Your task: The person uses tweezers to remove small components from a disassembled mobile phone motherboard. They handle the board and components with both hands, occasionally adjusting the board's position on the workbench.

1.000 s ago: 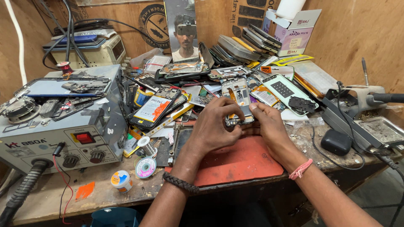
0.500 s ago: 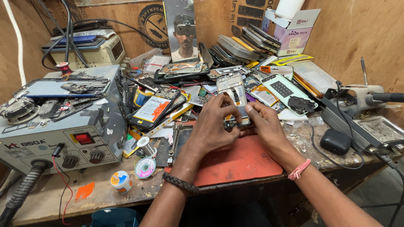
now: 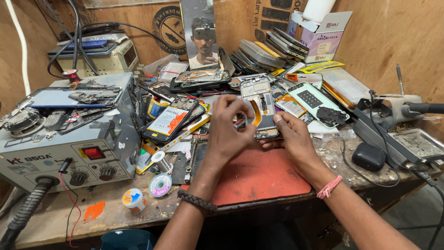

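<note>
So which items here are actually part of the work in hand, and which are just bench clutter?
In hand:
- opened phone, back cover off, held upright
- left hand gripping its left edge
- right hand holding its lower right
- red work mat under the hands

Lying about:
- grey hot-air station
- solder wick spools
- stack of phones
- black earbud case
- white box

The wooden workbench [image 3: 55, 217] carries a red mat [image 3: 259, 178] at its front edge, a grey rework station [image 3: 69, 139] on its left side, solder wire spools [image 3: 160, 184] and a small round tin [image 3: 133, 199] between them, and a black case [image 3: 368, 156] near its right edge.
</note>
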